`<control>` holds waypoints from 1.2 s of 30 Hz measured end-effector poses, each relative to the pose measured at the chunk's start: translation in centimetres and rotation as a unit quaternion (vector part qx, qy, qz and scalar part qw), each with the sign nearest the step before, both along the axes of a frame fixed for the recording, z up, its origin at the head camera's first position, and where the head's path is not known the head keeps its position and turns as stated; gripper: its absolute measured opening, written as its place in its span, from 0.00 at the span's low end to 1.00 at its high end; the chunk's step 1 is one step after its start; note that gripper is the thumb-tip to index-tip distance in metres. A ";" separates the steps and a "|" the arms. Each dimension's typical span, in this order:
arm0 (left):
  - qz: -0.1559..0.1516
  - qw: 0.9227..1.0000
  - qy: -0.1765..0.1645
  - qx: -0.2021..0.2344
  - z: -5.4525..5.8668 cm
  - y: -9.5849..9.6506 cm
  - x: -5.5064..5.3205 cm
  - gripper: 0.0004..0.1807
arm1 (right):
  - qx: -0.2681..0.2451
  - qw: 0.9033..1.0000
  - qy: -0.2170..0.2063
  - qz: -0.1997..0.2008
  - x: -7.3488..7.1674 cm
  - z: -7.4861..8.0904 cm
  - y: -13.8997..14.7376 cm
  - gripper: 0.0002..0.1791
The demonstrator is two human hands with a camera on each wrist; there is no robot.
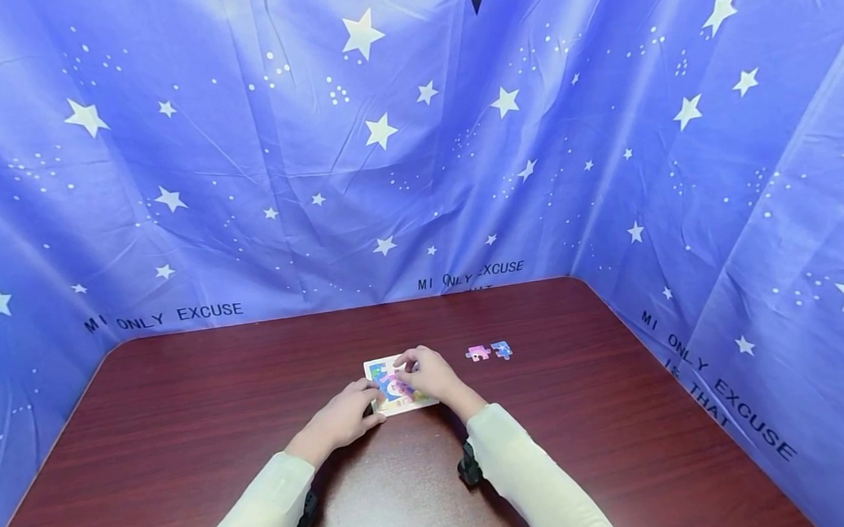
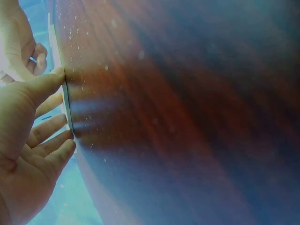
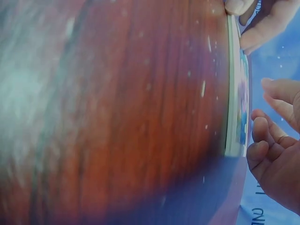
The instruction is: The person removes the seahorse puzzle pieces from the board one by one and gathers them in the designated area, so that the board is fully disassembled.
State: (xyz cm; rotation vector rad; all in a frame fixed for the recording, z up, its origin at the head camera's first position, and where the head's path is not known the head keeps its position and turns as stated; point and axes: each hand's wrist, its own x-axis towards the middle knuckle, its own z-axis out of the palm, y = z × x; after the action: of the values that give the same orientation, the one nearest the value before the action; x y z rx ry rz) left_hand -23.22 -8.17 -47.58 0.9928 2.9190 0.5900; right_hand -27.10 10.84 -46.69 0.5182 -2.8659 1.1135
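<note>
Below frame centre, the puzzle board (image 1: 412,407) is clamped by the left hand (image 1: 340,414), apparently for steadiness; the right hand's (image 1: 430,375) grip above it cannot be told. Loose pieces (image 1: 478,353) are laid right.

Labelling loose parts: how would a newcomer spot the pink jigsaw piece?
On the brown table, look right of the white-bordered puzzle board. Of the loose pair there, the pink jigsaw piece is nearer the board; its neighbour is blue.
</note>
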 end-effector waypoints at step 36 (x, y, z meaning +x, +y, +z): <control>-0.014 0.999 0.039 -0.007 0.3 0.0 0.0 0.11 | 0.050 0.998 -0.019 -0.034 -0.7 -0.7 -1.5 0.08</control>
State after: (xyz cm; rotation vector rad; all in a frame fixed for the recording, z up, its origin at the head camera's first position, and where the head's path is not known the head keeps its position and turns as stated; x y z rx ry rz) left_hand -23.20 -8.14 -47.32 1.0771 2.9666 0.5405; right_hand -27.78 9.38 -47.41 0.4046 -2.9595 0.9841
